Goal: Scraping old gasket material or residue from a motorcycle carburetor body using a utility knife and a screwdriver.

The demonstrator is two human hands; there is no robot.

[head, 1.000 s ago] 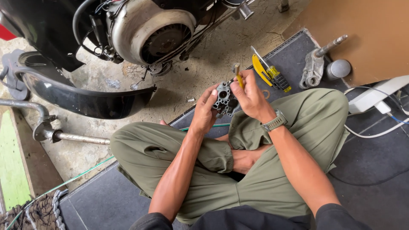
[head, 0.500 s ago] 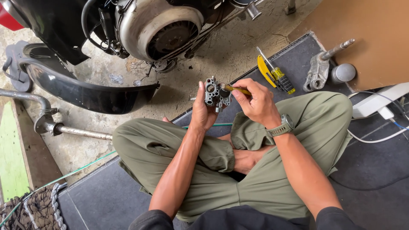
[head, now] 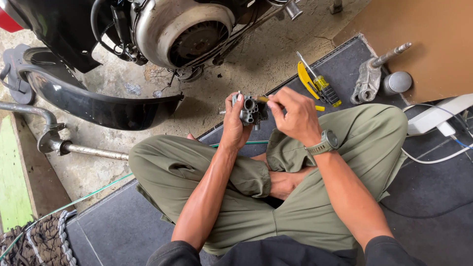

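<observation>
The left hand (head: 235,125) is raised with its forearm angled up from the lap, fingers wrapped around a grey metal carburetor (head: 252,111) above the crossed legs. At its 3 o'clock, the right hand (head: 291,117) pinches a yellow-handled tool (head: 263,99) against the carburetor, wrist bent, a grey watch (head: 322,144) on it. At 2 o'clock on the dark mat (head: 345,64) lie a yellow-handled screwdriver (head: 322,84) and a curved yellow lever (head: 305,80). At 11 o'clock stands the scooter engine (head: 185,29).

Place: motorcycle repair workshop | Shown by: stripped scooter engine (head: 185,29) over stained concrete floor (head: 256,64) | detached black fender (head: 98,106) | yellow-handled screwdriver (head: 322,83) laid on floor mat (head: 340,59)
</observation>
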